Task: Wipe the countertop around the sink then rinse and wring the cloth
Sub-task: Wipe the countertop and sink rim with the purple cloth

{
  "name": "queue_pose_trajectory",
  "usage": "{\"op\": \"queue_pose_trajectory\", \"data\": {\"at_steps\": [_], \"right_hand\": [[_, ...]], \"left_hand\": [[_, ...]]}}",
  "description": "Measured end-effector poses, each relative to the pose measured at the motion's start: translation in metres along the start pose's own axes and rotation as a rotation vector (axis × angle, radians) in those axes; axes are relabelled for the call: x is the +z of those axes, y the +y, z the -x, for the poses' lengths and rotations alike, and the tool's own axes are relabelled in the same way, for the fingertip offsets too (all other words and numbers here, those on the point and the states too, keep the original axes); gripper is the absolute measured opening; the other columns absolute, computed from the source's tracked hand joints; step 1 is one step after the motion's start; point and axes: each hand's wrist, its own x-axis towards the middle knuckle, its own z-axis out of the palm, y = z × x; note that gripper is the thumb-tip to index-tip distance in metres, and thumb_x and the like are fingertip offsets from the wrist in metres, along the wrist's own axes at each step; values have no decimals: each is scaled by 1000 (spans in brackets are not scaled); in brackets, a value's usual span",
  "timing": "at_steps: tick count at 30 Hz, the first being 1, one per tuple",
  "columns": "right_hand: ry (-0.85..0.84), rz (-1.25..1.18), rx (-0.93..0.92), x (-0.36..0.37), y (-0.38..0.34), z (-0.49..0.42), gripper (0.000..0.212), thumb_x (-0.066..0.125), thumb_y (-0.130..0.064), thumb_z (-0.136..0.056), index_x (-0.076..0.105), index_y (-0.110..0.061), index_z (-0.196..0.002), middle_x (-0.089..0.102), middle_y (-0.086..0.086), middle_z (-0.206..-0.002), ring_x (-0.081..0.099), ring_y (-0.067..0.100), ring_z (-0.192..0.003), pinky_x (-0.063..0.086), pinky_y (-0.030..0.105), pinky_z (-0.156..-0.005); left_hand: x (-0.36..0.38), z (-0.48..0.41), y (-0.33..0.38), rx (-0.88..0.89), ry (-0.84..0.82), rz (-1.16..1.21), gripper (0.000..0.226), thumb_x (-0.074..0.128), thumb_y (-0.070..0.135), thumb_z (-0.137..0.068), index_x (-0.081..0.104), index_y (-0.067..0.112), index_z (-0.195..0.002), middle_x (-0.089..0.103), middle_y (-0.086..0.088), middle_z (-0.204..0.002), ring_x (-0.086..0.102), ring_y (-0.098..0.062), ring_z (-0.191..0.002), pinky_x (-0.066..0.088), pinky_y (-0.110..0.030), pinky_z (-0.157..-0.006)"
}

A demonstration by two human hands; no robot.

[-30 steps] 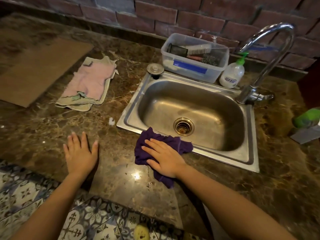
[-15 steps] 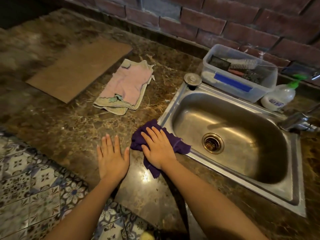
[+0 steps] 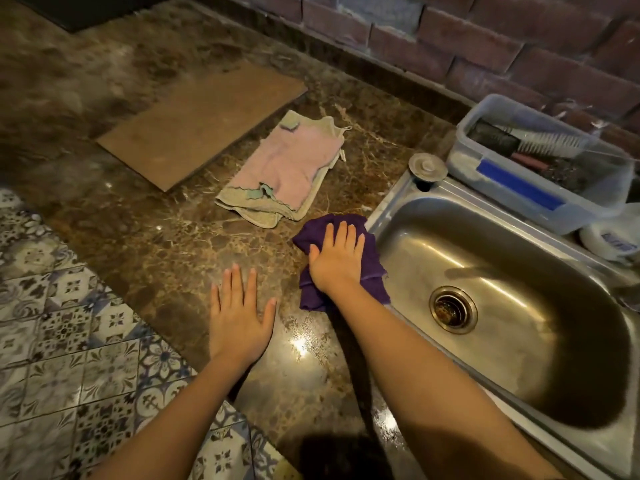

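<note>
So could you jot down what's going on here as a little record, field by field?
surface: brown marble counter
right hand: pressed flat on purple cloth at the sink's left rim
left hand: flat on the counter, holding nothing
sink: steel, nothing in the basin, drain open
plug: on the sink's back left corner
nearby: pink towel, brown board, tub with brushes

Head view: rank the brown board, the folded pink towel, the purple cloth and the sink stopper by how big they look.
1. Brown board, largest.
2. Folded pink towel.
3. Purple cloth, partly hidden under the right hand; it looks near the towel's size, so this order is unsure.
4. Sink stopper, clearly smallest.
</note>
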Motion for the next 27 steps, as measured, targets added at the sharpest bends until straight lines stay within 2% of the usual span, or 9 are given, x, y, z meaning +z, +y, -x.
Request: {"op": "queue_pose_trajectory", "data": {"at_steps": [5, 8, 11, 13, 15, 17, 19, 23, 27], "right_hand": [[-95, -182, -58, -26, 9, 7, 66, 23, -48, -98, 3, -11, -149, -1, 14, -158, -6, 28, -145, -7, 45, -116], [73, -406, -145, -33, 14, 47, 58, 32, -37, -99, 17, -10, -148, 10, 11, -158, 4, 25, -146, 1, 41, -119], [253, -534, -203, -14, 24, 121, 43, 46, -20, -94, 45, -7, -136, 38, 11, -148, 30, 23, -139, 19, 36, -117], [261, -478, -238, 8, 34, 157, 40, 52, -17, -91, 53, -9, -130, 49, 8, -141, 42, 21, -133, 26, 40, -113], [179, -323, -251, 24, 43, 171, 46, 52, -21, -90, 49, -10, -134, 47, 7, -142, 40, 20, -134, 26, 47, -112], [132, -151, -248, 26, 46, 170, 50, 54, -28, -88, 48, -13, -136, 47, 3, -142, 39, 16, -134, 24, 41, -114], [119, -74, -212, 23, 42, 168, 52, 57, -34, -85, 51, -16, -133, 50, 0, -140, 43, 13, -132, 19, 35, -112], [138, -98, -59, 23, 39, 171, 53, 53, -40, -85, 51, -19, -133, 50, -2, -141, 42, 11, -131, 13, 28, -112], [85, -129, 54, 24, 34, 171, 53, 41, -45, -90, 42, -25, -140, 36, -8, -148, 27, 8, -137, 6, 26, -113]], "left_hand": [[-2, -1, -4, 4, -21, 41, 77, 9, 59, -87, 17, 12, -148, 13, -14, -157, 4, -24, -146, 2, -43, -118], [-9, 1, -2, 20, -23, 101, 76, 14, 58, -87, 19, 13, -148, 13, -14, -157, 4, -24, -146, -1, -41, -118], [-24, -3, 8, -70, 17, 324, 65, 34, 47, -93, 26, 9, -146, 21, -16, -155, 11, -26, -145, 3, -45, -119], [-33, -22, 37, 47, 45, 386, 60, 33, 40, -95, 27, 8, -145, 23, -17, -154, 13, -27, -145, 2, -42, -119], [-34, -51, 79, 258, -20, 409, 60, 31, 39, -96, 20, 9, -147, 16, -15, -156, 9, -26, -146, 0, -36, -118], [-27, -74, 113, 330, -185, 408, 64, 33, 40, -97, 12, 9, -148, 8, -16, -158, 1, -27, -146, -1, -38, -118], [-12, -87, 122, 387, -224, 244, 67, 32, 43, -97, 7, 8, -148, 5, -16, -158, -1, -28, -146, -2, -40, -118], [7, -108, 101, 613, -146, 214, 64, 34, 42, -96, 15, 9, -148, 16, -13, -157, 6, -24, -146, -1, -36, -118], [11, -144, 103, 764, -160, 213, 58, 33, 40, -96, 23, 13, -147, 22, -7, -156, 10, -20, -146, 2, -34, -117]]}}
